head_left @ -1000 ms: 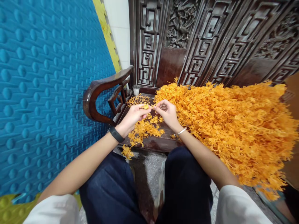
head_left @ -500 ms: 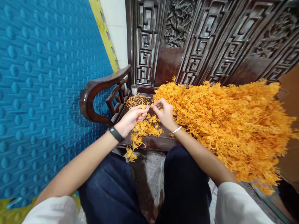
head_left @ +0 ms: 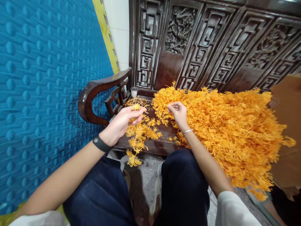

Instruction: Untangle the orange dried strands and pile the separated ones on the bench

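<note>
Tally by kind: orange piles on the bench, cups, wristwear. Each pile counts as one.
Orange piles: 3 (large frilly orange heap, smaller frilly orange spread by the left hand, thin orange strand tangle)
Cups: 1 (small clear cup)
Wristwear: 2 (flat black wristband, thin silver-coloured bracelet)
Total: 6
Single orange pieces: too tangled to count.

The left hand [head_left: 118,125] pinches an orange sprig [head_left: 137,107]; right of this grip are the curled right hand [head_left: 179,115] and an orange heap [head_left: 235,135], loose blossoms [head_left: 142,131] below, a cup [head_left: 134,92] beyond.
</note>
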`<state>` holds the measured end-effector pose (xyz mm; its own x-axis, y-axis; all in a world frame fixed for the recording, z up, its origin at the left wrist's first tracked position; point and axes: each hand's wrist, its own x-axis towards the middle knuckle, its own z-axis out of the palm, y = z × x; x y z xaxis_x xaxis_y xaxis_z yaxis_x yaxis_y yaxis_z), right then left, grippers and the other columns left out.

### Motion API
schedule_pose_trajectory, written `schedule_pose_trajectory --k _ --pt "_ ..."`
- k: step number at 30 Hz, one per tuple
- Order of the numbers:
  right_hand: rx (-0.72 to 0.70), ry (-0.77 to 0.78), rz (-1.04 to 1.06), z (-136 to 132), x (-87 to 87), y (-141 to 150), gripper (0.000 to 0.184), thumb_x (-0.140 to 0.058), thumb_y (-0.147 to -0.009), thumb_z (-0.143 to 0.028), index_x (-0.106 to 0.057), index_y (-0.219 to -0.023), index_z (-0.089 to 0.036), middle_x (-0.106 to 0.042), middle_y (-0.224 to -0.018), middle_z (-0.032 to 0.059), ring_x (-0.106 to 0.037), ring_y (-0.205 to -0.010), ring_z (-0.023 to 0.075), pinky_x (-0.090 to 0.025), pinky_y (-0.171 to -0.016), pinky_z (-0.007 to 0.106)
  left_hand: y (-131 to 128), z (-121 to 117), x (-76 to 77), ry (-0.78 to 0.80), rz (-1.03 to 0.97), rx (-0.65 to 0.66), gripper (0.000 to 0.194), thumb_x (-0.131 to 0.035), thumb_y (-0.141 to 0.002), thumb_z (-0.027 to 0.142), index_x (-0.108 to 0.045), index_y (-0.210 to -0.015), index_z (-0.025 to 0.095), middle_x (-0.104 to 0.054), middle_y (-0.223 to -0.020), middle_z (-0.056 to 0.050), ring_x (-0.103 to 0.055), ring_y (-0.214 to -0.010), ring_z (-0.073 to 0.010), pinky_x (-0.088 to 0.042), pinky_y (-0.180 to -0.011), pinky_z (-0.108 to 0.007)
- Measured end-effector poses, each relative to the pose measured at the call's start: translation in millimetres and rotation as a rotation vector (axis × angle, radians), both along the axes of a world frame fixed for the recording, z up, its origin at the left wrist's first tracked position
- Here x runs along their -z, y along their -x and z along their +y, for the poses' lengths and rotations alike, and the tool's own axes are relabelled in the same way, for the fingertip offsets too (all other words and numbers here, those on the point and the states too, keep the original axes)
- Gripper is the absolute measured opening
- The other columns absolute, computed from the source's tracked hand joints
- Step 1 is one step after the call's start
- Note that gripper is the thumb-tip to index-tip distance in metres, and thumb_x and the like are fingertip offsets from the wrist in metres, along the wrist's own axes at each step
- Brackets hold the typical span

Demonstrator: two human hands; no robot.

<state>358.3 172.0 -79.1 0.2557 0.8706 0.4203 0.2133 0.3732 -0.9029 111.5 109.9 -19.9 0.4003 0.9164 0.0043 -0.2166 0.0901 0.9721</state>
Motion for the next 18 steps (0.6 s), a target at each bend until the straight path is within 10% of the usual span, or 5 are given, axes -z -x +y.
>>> schedule_pose_trajectory --k 7,18 --pt "-0.341 0.085 -0.293 -9.2 23.0 43.8 0.022 -0.07 -0.069 -0.037 -0.058 -0.074 -0.02 -0.06 -0.066 0.0005 -0.055 -0.06 0.0133 -0.046 -0.06 0.029 2.5 19.4 11.2 -0.008 0.012 0.034 0.022 -0.054 -0.081 0.027 -0.067 -0.089 0.011 -0.055 -0.06 0.001 -0.038 -0.044 -0.0044 -0.026 -0.045 -0.02" --pt "-0.322 0.088 -0.254 -6.7 15.1 51.7 0.034 -0.069 -0.068 -0.05 -0.066 -0.081 -0.018 -0.066 -0.079 0.005 -0.058 -0.068 0.0161 -0.047 -0.066 0.032 3.1 14.9 7.2 -0.175 0.206 0.205 0.028 -0.049 -0.08 0.025 -0.069 -0.088 0.008 -0.059 -0.058 -0.001 -0.039 -0.044 -0.0062 -0.027 -0.046 -0.022"
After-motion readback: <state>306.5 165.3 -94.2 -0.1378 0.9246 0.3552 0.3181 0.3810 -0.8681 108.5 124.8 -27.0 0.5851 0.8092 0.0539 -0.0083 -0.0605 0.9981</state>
